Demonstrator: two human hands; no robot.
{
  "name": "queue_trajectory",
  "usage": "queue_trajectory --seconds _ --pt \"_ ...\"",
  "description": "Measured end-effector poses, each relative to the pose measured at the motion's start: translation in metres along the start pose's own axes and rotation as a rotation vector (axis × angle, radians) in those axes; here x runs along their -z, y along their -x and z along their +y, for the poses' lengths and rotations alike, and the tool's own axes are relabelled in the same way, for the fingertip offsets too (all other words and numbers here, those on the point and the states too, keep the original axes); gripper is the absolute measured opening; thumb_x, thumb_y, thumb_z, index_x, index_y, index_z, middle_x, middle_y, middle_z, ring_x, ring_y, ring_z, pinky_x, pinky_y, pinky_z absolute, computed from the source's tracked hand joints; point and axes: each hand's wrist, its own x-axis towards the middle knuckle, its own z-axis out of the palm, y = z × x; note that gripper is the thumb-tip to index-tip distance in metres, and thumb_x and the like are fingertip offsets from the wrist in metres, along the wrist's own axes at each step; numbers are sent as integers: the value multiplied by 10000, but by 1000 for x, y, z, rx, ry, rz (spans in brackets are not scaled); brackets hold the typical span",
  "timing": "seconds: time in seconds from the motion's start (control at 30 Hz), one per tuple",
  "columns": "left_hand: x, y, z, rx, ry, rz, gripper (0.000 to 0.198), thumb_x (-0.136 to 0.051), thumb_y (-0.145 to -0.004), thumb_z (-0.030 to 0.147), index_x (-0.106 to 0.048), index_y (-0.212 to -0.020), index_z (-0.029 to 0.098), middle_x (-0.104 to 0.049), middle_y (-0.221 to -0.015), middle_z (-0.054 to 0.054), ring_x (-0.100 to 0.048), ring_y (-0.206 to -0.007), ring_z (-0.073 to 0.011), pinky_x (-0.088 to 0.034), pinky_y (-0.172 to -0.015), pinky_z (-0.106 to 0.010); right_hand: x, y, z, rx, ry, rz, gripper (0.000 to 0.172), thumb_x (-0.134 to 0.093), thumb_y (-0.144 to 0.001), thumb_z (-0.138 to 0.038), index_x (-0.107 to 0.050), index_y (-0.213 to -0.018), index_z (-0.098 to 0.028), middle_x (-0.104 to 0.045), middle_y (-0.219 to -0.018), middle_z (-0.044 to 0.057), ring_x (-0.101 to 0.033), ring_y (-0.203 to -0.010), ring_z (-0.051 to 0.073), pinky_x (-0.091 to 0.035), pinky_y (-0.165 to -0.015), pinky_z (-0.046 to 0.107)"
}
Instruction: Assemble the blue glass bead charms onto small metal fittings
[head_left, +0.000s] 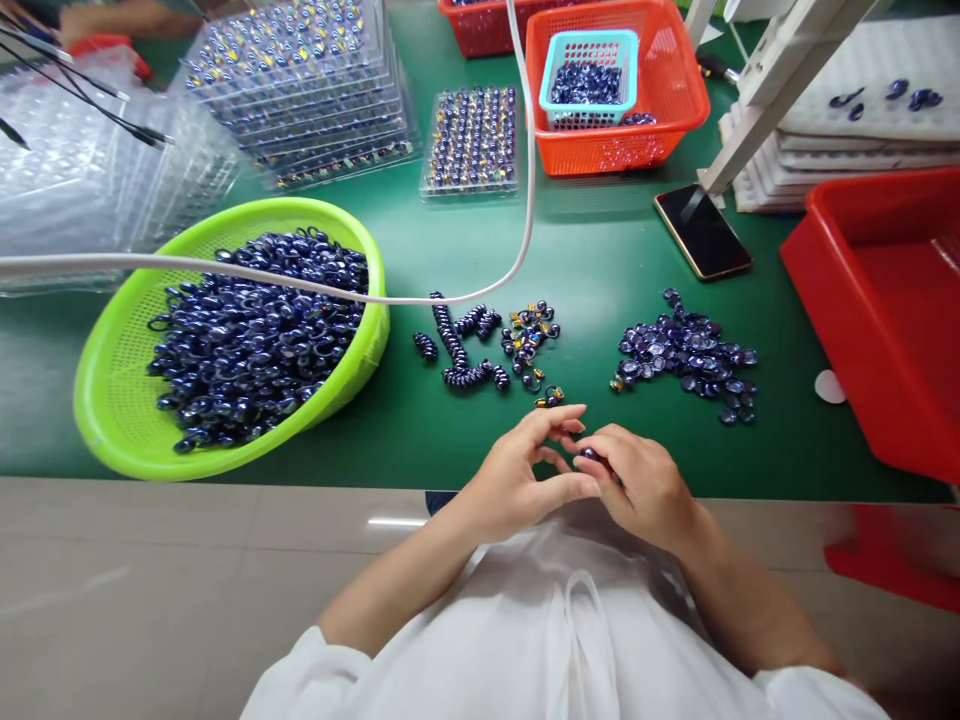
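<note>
My left hand (525, 470) and my right hand (637, 480) meet at the near edge of the green table (600, 260), fingertips pinched together on a small dark blue glossy piece (589, 453). Just beyond them lie stacked rows of blue rings (457, 350), a small cluster of pieces with yellow bits (529, 335) and a flat pile of blue caps (690, 355). A lime green basket (120, 400) heaped with blue rings (255, 335) sits to the left.
A white cable (525, 200) crosses the table. Clear trays filled with pieces (472, 140) and a tray stack (300, 90) stand at the back. An orange basket (675, 90) holds a small blue basket (592, 50). A phone (701, 230) and a red bin (885, 300) lie right.
</note>
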Motion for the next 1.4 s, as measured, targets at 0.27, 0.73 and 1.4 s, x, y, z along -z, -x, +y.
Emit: queue_trajectory --seconds 0.27,0.73,1.4 --pt "-1 -1 10 -151 -244 -62 359 -795 -807 274 -751 -1148 171 -757 -970 -104 -698 -898 -213 -570 -861 -337 -4 3 -3 96 46 19 121 -492 -953 -175 -574 -1038 -202 -702 -744 53 -687 -676 195 -542 -628 299" --pt "2 2 5 -153 -210 -5 300 -801 -788 232 -782 -1074 143 -759 -893 -105 -697 -824 -196 -577 -787 -306 -12 2 -4 101 1 43 108 -518 -933 -170 -582 -1015 -201 -706 -746 55 -685 -656 189 -541 -613 291" --pt "50 31 13 265 466 39 280 -909 -669 265 -686 -760 122 -726 -721 -25 -679 -653 -113 -541 -665 -221 -32 -42 -26 254 -76 78 490 -567 -946 -138 -487 -1428 -178 -724 -766 50 -661 -626 181 -537 -563 292"
